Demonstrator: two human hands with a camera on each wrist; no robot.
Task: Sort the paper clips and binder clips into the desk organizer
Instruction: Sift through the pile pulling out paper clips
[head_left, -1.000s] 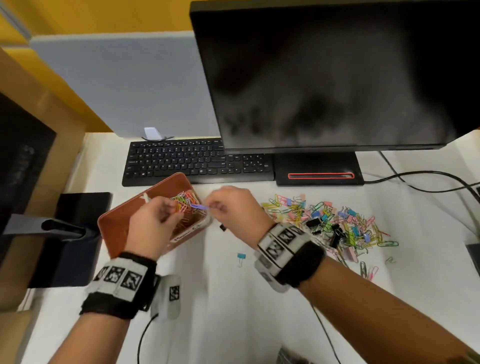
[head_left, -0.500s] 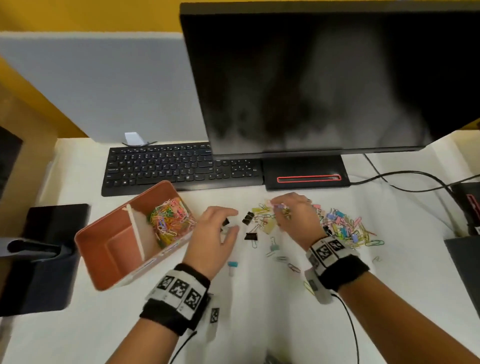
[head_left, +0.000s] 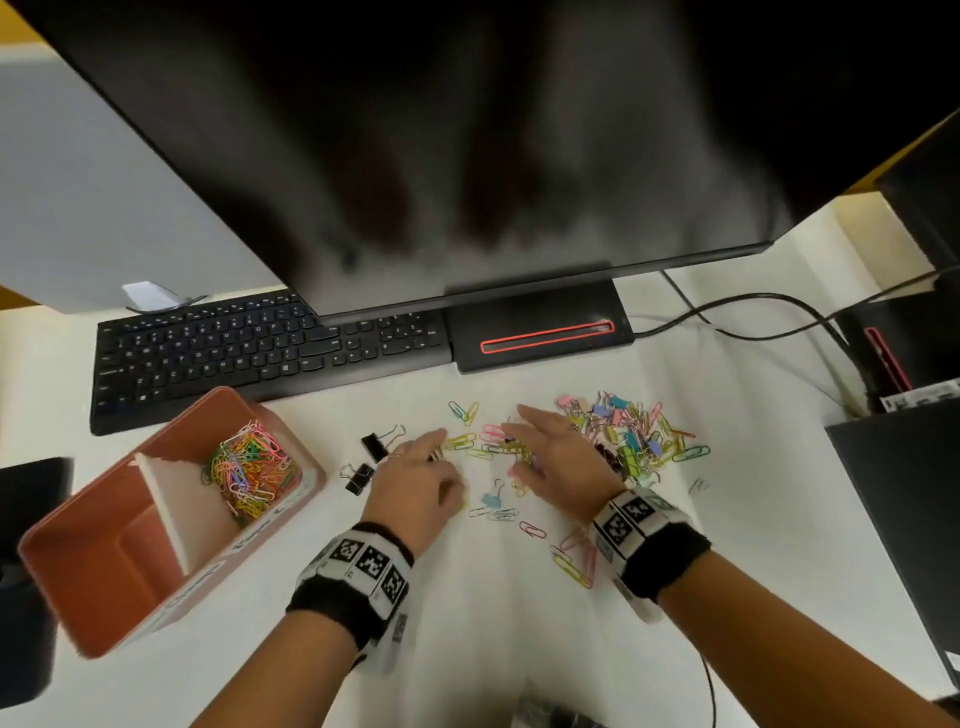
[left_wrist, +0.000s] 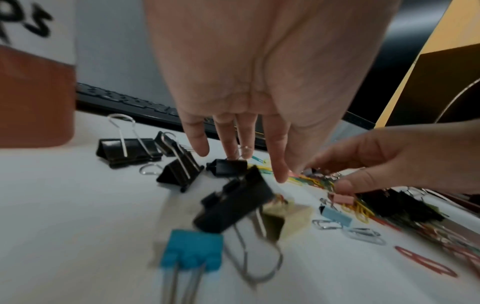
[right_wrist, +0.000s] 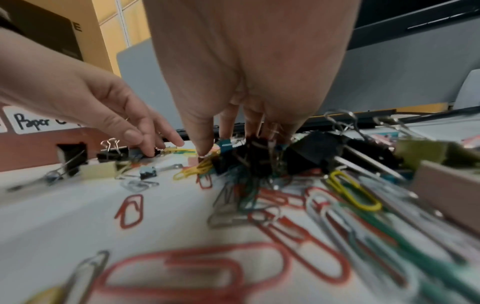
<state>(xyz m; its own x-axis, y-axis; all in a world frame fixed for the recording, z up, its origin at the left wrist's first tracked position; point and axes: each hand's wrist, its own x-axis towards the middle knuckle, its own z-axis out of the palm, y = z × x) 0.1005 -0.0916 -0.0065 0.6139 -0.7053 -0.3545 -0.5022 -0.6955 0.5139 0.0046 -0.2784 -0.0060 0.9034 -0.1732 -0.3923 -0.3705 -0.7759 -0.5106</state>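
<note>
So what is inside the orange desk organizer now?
The organizer's right compartment holds coloured paper clips. The left compartment shows only bare floor; its near corner is hidden by the wall.

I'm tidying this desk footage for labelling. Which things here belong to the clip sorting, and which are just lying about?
Part of the job:
- desk organizer
- paper clips already in it
- loose clip pile
- black binder clips
- left hand, right hand

Just lying about:
- keyboard
- monitor
- cables

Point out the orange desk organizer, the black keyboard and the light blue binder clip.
Orange desk organizer (head_left: 72, 545): head view, left outer rim.
Black keyboard (head_left: 234, 358): head view, middle keys.
Light blue binder clip (head_left: 490, 500): head view, clip body.
</note>
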